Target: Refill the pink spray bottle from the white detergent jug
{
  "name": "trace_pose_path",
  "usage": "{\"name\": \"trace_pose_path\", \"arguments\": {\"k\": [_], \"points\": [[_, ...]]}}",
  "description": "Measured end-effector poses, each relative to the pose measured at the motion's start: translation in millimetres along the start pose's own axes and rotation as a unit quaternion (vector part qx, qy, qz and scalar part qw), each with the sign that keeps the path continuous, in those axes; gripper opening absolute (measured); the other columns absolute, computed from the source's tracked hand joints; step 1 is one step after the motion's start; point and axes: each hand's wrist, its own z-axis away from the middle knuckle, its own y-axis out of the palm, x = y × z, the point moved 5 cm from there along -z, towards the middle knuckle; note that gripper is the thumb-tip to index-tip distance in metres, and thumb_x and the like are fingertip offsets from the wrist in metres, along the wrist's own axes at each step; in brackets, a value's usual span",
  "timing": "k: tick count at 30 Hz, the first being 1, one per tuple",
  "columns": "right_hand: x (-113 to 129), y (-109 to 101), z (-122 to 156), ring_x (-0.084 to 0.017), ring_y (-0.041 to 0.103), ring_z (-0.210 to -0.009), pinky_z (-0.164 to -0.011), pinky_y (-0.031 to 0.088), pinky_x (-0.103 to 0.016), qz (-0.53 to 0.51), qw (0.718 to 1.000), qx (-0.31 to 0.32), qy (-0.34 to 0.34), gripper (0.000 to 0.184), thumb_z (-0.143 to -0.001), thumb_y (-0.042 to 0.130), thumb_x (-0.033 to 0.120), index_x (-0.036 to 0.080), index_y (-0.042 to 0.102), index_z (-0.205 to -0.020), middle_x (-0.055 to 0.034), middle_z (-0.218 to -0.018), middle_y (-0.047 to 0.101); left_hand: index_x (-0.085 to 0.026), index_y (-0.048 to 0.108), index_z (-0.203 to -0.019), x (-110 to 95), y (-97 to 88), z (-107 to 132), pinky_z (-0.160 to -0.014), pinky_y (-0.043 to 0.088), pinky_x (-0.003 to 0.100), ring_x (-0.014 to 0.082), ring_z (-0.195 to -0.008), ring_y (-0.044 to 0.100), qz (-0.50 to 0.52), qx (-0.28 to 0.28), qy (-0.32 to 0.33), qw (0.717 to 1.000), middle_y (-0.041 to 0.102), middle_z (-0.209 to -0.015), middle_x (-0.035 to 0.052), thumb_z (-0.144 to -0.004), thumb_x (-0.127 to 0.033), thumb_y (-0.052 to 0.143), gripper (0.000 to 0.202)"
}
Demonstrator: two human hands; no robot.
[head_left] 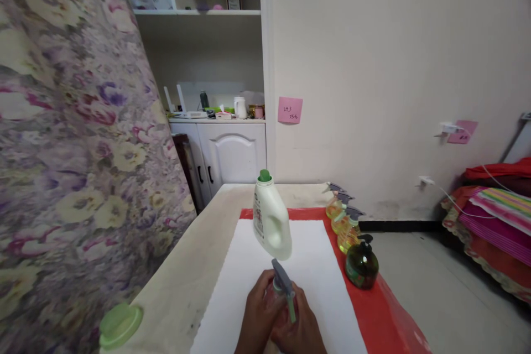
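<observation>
Near the front edge of the white sheet, a small clear spray bottle with a grey spray head is held between both my hands. My left hand wraps its left side, and my right hand closes round the right side. A green piece on the head points down toward me. Fingers cover most of the bottle's body. Just beyond them stands a pale detergent jug, upright and uncapped, with a green spout. A light green cap lies at the table's front left.
Several spray bottles with yellow liquid line the red cloth on the right. Closest in that row is a dark green pump bottle. A floral curtain hangs left; a wall and white cabinet stand behind the table.
</observation>
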Motion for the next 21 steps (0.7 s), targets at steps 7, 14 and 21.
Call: {"name": "trace_pose_path", "arguments": {"k": [7, 14, 21], "points": [[-13.6, 11.2, 5.0, -0.031, 0.066, -0.109, -0.090, 0.059, -0.039, 0.014, 0.999, -0.004, -0.036, 0.069, -0.064, 0.063, 0.013, 0.022, 0.046, -0.130, -0.0119, -0.121, 0.065, -0.022, 0.068, -0.107, 1.8, 0.9, -4.0, -0.086, 0.050, 0.033, 0.0262, -0.099, 0.064, 0.045, 0.086, 0.001, 0.995, 0.072, -0.108, 0.0063, -0.086, -0.036, 0.058, 0.027], [-14.0, 12.2, 2.5, -0.028, 0.067, -0.108, -0.090, 0.059, -0.039, 0.020, 0.998, 0.053, -0.005, 0.068, -0.069, 0.061, 0.012, 0.021, 0.040, -0.133, -0.0124, -0.121, 0.063, -0.024, 0.063, -0.109, 26.4, -2.8, -1.7, -0.094, 0.050, 0.034, 0.0271, -0.110, 0.065, 0.111, -0.027, -0.060, 0.992, 0.072, -0.115, 0.0067, -0.067, -0.023, 0.077, 0.044], [-1.5, 5.5, -1.5, -0.026, 0.067, -0.110, -0.091, 0.059, -0.037, 0.032, 0.998, 0.054, -0.002, 0.055, -0.077, 0.054, 0.012, 0.022, 0.044, -0.131, -0.0117, -0.119, 0.066, -0.022, 0.072, -0.096, 24.6, -3.6, 1.8, -0.080, 0.055, 0.033, 0.0267, -0.089, 0.070, 0.054, -0.052, -0.061, 0.995, 0.077, -0.099, 0.0057, -0.072, -0.031, 0.074, 0.025]]}}
